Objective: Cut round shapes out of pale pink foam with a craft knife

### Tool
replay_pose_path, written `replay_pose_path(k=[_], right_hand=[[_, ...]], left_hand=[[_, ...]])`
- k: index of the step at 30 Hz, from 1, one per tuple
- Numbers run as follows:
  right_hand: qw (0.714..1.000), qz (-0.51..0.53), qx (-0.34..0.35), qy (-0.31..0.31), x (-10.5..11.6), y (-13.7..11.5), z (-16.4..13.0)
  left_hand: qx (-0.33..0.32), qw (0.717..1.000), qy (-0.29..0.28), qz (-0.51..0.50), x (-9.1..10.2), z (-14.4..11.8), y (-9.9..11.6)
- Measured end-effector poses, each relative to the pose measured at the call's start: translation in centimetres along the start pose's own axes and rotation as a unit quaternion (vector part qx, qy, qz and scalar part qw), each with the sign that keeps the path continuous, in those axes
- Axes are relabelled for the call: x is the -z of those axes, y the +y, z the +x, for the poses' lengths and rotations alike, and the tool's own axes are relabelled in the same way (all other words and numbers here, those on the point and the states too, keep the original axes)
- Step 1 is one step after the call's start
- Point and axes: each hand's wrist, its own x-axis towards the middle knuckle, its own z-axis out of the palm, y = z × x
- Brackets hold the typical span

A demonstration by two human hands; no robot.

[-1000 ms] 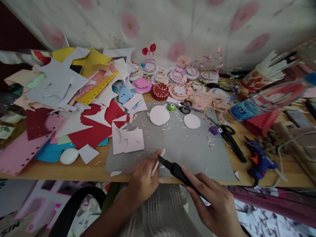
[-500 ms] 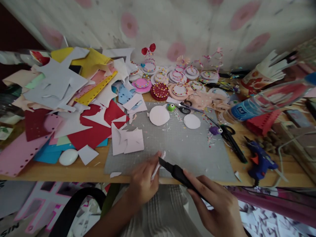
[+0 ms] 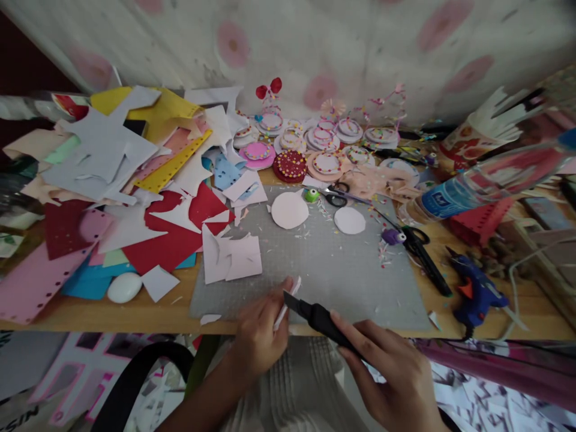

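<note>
My left hand pinches a small white foam piece, seen nearly edge-on, over the front edge of the cutting mat. A black utility knife is gripped in my right hand. Its blade points up and left and meets the edge of the white piece, or lies just in front of it; I cannot tell which. Farther back on the mat lie a larger white disc and a smaller white disc. Cut white sheet scraps rest on its left part.
Foam sheet offcuts pile up on the left. Beaded round ornaments line the back. Scissors lie on the mat's far edge. A blue glue gun, a tilted plastic bottle and a cup of strips stand right.
The knife and my right hand have shifted slightly left, bringing the blade across the white piece's edge. My left hand stays almost in place.
</note>
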Motion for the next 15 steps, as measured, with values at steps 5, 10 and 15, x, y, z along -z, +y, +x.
replay_pose_path(k=[5,10,15], right_hand=[[0.998,-0.046,-0.025,0.026,-0.9,1.1,-0.3],[0.98,-0.091,-0.17,0.057,-1.6,3.9,-1.1],[0.971,0.092,-0.209,0.068,-2.4,5.1,-1.3]], left_hand=[[-0.01,1.0,0.017,0.005,-0.3,-0.1,-0.1],[-0.017,0.999,0.02,0.025,-0.1,-1.0,-0.2],[-0.091,0.995,0.003,0.039,0.2,0.8,-0.3]])
